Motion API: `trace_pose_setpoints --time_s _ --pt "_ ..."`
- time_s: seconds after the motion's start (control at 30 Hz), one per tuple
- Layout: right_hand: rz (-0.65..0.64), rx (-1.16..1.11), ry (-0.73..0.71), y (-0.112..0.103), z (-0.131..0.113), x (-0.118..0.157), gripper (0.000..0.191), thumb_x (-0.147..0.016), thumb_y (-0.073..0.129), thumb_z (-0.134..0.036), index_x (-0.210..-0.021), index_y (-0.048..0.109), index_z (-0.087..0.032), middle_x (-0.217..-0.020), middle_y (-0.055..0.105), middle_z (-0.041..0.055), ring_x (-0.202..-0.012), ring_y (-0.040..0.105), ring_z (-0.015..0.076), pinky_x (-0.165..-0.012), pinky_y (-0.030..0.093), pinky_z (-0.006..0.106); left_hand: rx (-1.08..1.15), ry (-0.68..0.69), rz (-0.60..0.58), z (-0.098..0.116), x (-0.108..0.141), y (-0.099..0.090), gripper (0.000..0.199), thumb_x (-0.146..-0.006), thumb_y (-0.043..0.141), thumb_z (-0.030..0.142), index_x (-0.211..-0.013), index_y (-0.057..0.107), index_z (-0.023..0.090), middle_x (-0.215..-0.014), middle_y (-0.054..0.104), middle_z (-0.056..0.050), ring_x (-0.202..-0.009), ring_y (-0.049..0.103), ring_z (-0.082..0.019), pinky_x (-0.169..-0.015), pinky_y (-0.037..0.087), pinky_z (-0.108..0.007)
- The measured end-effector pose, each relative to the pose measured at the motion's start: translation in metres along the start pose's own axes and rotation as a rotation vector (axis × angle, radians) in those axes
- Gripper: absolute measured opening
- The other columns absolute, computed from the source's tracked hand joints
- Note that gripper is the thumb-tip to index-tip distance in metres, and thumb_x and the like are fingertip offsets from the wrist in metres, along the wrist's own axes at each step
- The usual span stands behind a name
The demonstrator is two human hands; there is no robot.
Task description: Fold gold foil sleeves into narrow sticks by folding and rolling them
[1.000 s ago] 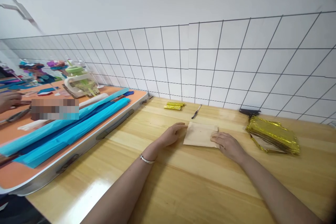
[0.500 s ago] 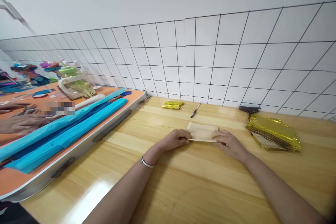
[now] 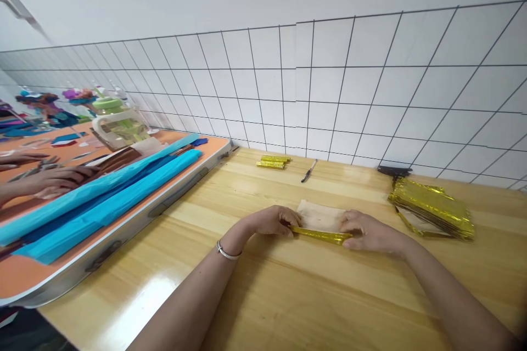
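A sheet of paper (image 3: 320, 216), beige on its upper face, lies on the wooden table between my hands. Its near edge is turned up into a narrow gold, shiny strip. My left hand (image 3: 276, 221) is closed on the left end of that fold, thumb and fingers pinched together. At the right end my right hand (image 3: 362, 231) grips the fold, its thumb on the near side and its fingers curled over the sheet. Farther back lie gold rolled strips (image 3: 273, 162) and a pen (image 3: 309, 170).
A stack of gold foil paper (image 3: 432, 208) lies on the right, by a black object (image 3: 394, 170) at the wall. To the left, an orange-topped table (image 3: 24, 279) bears rolled blue paper (image 3: 123, 203) and a bottle with a green lid (image 3: 109, 104). Another person's hand (image 3: 61, 180) works there.
The paper's near edge has been turned up, so its gold side now shows as a strip. My right hand has shifted slightly nearer and right. The other person's hand has moved.
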State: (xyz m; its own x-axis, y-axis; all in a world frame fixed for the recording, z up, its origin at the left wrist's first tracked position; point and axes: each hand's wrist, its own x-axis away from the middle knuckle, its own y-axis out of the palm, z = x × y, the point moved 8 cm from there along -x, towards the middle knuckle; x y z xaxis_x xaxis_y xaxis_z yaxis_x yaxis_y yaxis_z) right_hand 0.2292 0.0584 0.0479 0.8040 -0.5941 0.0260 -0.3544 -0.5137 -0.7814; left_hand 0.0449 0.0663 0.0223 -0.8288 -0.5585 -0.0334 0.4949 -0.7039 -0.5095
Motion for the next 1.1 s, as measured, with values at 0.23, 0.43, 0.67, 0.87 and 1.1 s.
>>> trace_pose_setpoints --time_s 0.23,0.43,0.67,0.87,1.1 --pt "0.096 0.037 0.103 0.003 0.012 -0.005 0.031 -0.083 0.048 -0.041 -0.065 0.058 -0.018 -0.071 0.055 0.0017 -0.068 0.051 0.0156 -0.061 0.038 0.025 -0.218 -0.201 0.388 -0.015 -0.004 -0.013 0.022 -0.084 0.05 0.033 -0.092 0.066 0.02 -0.082 0.066 0.0 -0.075 0.058 -0.013 -0.068 0.042 -0.021" --pt "0.409 0.103 0.416 -0.001 0.058 -0.002 0.027 -0.083 0.043 -0.039 -0.067 0.054 -0.02 -0.057 0.054 -0.0024 -0.052 0.047 0.013 -0.048 0.029 0.022 -0.378 -0.351 0.716 -0.024 -0.012 -0.018 0.022 -0.087 0.043 0.032 -0.08 0.059 0.019 -0.068 0.059 0.0 -0.063 0.052 -0.013 -0.058 0.036 -0.022" --pt "0.438 0.386 0.605 0.001 0.062 -0.001 0.02 -0.081 0.049 -0.04 -0.086 0.056 -0.022 -0.076 0.063 0.0044 -0.063 0.056 0.0176 -0.05 0.028 0.025 -0.453 -0.403 0.753 -0.031 -0.024 -0.018 0.014 -0.082 0.05 0.03 -0.081 0.059 0.02 -0.08 0.058 -0.003 -0.069 0.054 -0.015 -0.064 0.038 -0.024" --pt "0.518 0.471 0.573 -0.005 0.06 0.005 0.028 -0.078 0.055 -0.041 -0.099 0.056 -0.023 -0.099 0.059 0.0098 -0.093 0.054 0.0256 -0.063 0.036 0.03 -0.493 -0.342 0.67 -0.031 -0.041 -0.022 0.01 -0.078 0.055 0.027 -0.078 0.06 0.019 -0.097 0.055 -0.006 -0.084 0.054 -0.017 -0.077 0.041 -0.028" --pt "0.46 0.319 0.376 -0.003 0.064 -0.004 0.007 -0.074 0.058 -0.026 -0.078 0.056 -0.021 -0.08 0.06 0.0038 -0.081 0.053 0.0198 -0.069 0.039 0.028 -0.432 -0.182 0.454 -0.029 -0.057 -0.028 0.009 -0.067 0.067 0.024 -0.069 0.062 0.017 -0.103 0.058 -0.007 -0.104 0.05 -0.022 -0.092 0.038 -0.032"
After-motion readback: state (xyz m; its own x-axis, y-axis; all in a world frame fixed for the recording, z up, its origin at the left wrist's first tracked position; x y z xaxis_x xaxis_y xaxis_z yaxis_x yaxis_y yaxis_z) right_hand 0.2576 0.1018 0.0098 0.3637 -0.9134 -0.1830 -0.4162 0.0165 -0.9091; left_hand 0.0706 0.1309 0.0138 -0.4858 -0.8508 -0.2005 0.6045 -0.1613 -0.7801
